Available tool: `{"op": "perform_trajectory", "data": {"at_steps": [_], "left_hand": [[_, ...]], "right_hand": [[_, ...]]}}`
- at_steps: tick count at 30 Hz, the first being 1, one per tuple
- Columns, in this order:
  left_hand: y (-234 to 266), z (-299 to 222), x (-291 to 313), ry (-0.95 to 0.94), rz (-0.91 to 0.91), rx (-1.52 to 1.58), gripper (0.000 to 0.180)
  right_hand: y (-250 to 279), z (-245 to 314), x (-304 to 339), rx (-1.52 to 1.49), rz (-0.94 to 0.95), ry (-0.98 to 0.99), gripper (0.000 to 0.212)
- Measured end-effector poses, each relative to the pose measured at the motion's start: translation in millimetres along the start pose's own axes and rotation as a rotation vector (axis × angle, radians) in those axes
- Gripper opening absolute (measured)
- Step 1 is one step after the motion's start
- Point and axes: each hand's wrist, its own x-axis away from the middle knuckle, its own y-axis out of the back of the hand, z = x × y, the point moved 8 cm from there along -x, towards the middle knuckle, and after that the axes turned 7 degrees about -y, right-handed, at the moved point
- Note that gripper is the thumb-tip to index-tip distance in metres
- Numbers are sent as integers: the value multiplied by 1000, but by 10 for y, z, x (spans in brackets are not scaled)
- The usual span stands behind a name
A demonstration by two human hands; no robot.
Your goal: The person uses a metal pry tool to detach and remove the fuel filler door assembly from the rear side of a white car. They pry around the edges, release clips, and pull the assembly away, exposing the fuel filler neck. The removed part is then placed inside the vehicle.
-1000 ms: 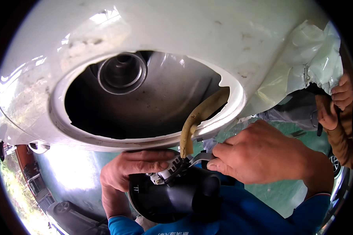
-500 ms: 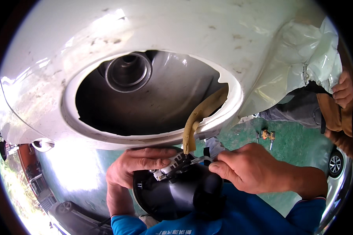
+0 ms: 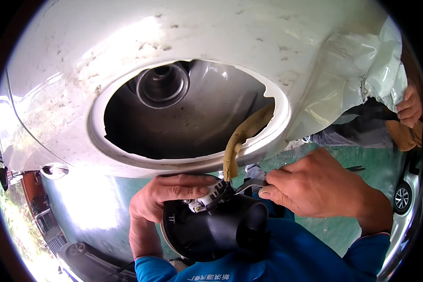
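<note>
Before me, a white car panel (image 3: 174,37) has a large oval opening with a round metal pipe mouth (image 3: 163,87) inside. Out of its right side comes a yellow-tan wrapped wiring harness (image 3: 237,138), running down to a white connector piece (image 3: 209,199) on a black cup-shaped plastic housing (image 3: 211,230). My left hand (image 3: 178,195) is closed on the housing's upper left edge, beside the connector. In my right fist (image 3: 310,183) is a slim grey metal tool (image 3: 250,184); its tip is at the connector, and whether it touches is hard to see.
Crumpled white bodywork (image 3: 362,70) with a torn edge is at the right. Another person's hand (image 3: 409,107) rests on that edge, with dark trousers (image 3: 352,134) below. A parked car's wheel (image 3: 402,197) is far right, a dark car (image 3: 91,263) lower left, over green floor (image 3: 322,230).
My right hand has moved up and slightly right, with the tool still at the connector. The housing has shifted slightly and tilted. The view has moved a little.
</note>
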Motion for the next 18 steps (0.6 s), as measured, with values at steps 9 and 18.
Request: {"op": "perform_trajectory", "data": {"at_steps": [9, 18], "left_hand": [[-1, -12, -2, 4, -32, 9, 61], [-5, -9, -5, 11, 17, -83, 60]], "right_hand": [[-57, 23, -33, -8, -42, 71, 36], [-207, 162, 33, 255, -234, 27, 30]]}}
